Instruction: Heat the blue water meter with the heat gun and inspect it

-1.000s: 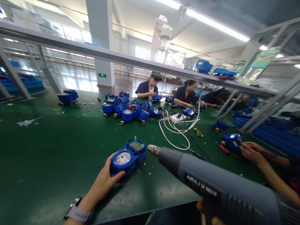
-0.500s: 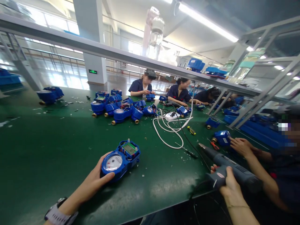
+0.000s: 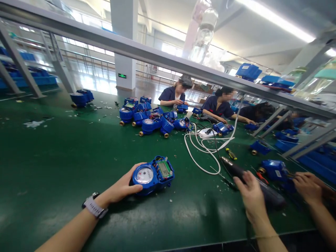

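A blue water meter [image 3: 154, 175], with a round white dial and a small lit display on a green board, sits on the green tabletop. My left hand [image 3: 132, 183] wraps around its left side, thumb at the front. Farther right a dark heat gun [image 3: 271, 197] lies on the table, its metal nozzle pointing to the back left. Over the gun's middle is my right hand [image 3: 252, 196], slightly blurred, with thumb and fingers apart; it hides part of the gun, and its handle does not show.
Several blue meters [image 3: 151, 126] cluster at the back, near a white power strip [image 3: 207, 133] with looping cable. A yellow screwdriver [image 3: 231, 154] and a thin black-handled tool [image 3: 228, 182] lie nearby. At right, a co-worker's hands [image 3: 309, 187] work beside another meter [image 3: 274, 169].
My right hand has let go of the heat gun's handle, and the gun now rests on the table. My left hand stays on the meter. The whole view has shifted.
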